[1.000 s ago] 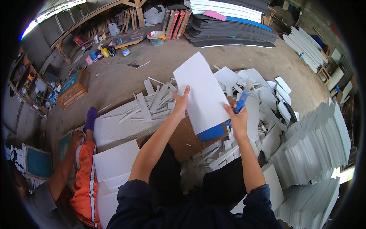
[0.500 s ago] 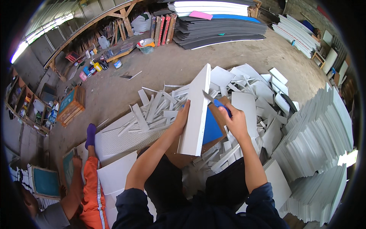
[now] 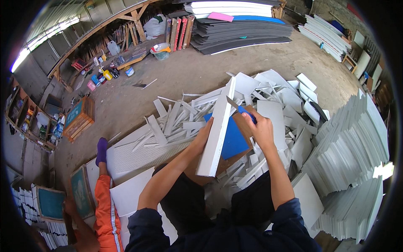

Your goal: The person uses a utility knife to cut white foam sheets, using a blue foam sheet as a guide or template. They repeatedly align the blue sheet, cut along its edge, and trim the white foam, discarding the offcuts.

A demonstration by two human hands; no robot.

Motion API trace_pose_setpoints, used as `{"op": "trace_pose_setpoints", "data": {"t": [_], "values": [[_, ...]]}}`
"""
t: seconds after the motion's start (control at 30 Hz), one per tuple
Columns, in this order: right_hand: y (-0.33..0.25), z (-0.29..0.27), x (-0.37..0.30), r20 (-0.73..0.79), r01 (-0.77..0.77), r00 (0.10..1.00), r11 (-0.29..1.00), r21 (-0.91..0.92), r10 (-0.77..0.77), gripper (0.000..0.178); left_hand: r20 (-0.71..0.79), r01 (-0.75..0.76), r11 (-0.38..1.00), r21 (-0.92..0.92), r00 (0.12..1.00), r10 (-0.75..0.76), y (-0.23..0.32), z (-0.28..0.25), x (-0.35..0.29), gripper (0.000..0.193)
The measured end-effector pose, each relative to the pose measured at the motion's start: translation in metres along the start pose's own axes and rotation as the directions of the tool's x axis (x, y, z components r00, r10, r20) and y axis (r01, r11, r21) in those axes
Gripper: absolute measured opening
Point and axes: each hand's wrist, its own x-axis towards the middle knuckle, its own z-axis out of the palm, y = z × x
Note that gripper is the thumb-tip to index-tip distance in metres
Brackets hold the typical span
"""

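Observation:
My left hand (image 3: 204,133) grips a white foam board (image 3: 217,132) stood on its edge, so only its thin side and blue back face (image 3: 233,138) show. My right hand (image 3: 260,130) holds a blue-handled utility knife (image 3: 240,108), its blade touching the board's upper right edge. The board stands over a brown work surface (image 3: 197,170) between my knees. Around it lie several white foam offcuts (image 3: 176,119).
Tall stacks of white boards (image 3: 357,138) fill the right side. Dark sheet stacks (image 3: 239,31) stand at the back. Another person in orange trousers (image 3: 104,210) sits at my left, foot in a purple sock (image 3: 101,150). Bottles and crates (image 3: 79,117) sit at the left on the concrete floor.
The white board turned from facing me flat to standing edge-on. My right hand brought the knife from the board's right side up to its top edge.

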Motion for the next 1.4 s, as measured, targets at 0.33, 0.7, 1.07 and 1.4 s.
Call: {"op": "trace_pose_setpoints", "data": {"t": [0.33, 0.7, 1.07, 1.4], "values": [[-0.010, 0.027, 0.004, -0.009, -0.035, 0.999, 0.999, -0.029, 0.035, 0.049, -0.140, -0.140, 0.990, -0.030, 0.981, 0.134, -0.017, -0.007, -0.009, 0.065], [-0.005, 0.057, 0.015, 0.398, -0.445, 0.888, 0.647, 0.620, 0.230, 0.042, -0.492, -0.185, 0.951, 0.249, 0.822, 0.288, -0.042, -0.019, 0.036, 0.074], [-0.030, 0.058, -0.017, 0.496, -0.312, 0.868, 0.775, 0.549, -0.002, 0.040, -0.148, -0.623, 0.507, 0.597, 0.535, 0.832, 0.028, -0.018, 0.023, 0.034], [-0.037, 0.000, -0.018, 0.451, 0.033, 0.879, 0.964, 0.265, -0.154, 0.045, -0.379, -0.648, 0.707, 0.282, 0.602, 0.703, 0.047, -0.033, 0.022, 0.055]]}}
